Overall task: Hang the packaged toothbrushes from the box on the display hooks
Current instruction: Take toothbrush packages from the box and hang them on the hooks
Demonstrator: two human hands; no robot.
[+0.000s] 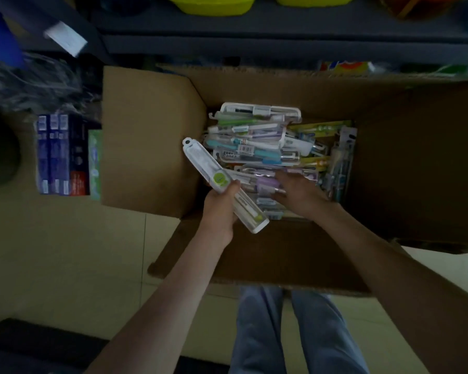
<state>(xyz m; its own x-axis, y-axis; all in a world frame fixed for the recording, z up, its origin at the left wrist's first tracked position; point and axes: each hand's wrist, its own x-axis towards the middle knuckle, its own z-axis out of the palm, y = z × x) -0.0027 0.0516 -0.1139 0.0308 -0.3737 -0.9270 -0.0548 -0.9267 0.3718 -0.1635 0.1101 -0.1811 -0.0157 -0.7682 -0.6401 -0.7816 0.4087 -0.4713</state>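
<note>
— Where is the pack at this moment?

— The left grip (219,209) holds one white pack (211,171) above the near-left corner of the box (152,136). The fingers are curled round its lower half. The thumb lies on top, just beside the green sticker. The end with the hang hole points away, over the left flap of the box.

— And the other one?

— The right grip (300,193) is inside the box, to the right of the held pack. Its fingers are rather straight and rest on the pile (260,141) of packs, on a purple one. I do not see it closed round anything.

— How will such a pack handle?

— I judge it light and rather stiff, a clear plastic shell. The shell looks smooth, so it may slide in the fingers. It is better to hold it by the lower half, as now, so that the hole end is free for the hook.

— Is a hook in view?

— No. Beyond the box there is only a dark shelf (254,41) with green tubs (211,4).

— What about the pile?

— The packs lie across one another, so pulling one may drag its neighbours. Left of the box, blue cartons (62,155) stand on the floor (65,252).
</note>
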